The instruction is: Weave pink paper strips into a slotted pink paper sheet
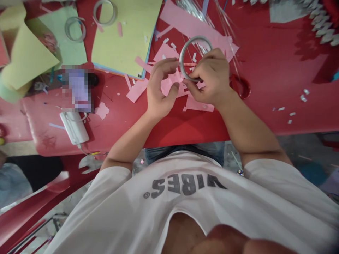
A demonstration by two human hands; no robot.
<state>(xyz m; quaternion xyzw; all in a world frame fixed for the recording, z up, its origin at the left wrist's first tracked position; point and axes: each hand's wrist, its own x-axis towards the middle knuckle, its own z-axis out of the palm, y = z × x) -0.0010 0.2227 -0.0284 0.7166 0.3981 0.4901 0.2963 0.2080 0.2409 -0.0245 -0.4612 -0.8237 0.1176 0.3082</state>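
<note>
A narrow roll of clear, grey-edged tape [196, 58] stands on edge above the middle of the red table [275, 63]. My right hand [212, 76] pinches the roll's lower rim between thumb and fingers. My left hand [161, 88] curls against the roll's left side, with its fingertips on the rim. Under both hands lie scattered strips and scraps of pink paper [172, 53]. The part of the roll behind my right fingers is hidden.
A yellow-green card sheet [124, 35] and a pale green sheet [63, 38] lie at the upper left, each with a tape roll [104, 12] on or near it. A white power bank [74, 127] sits left, a red ring [239, 86] right of my right hand.
</note>
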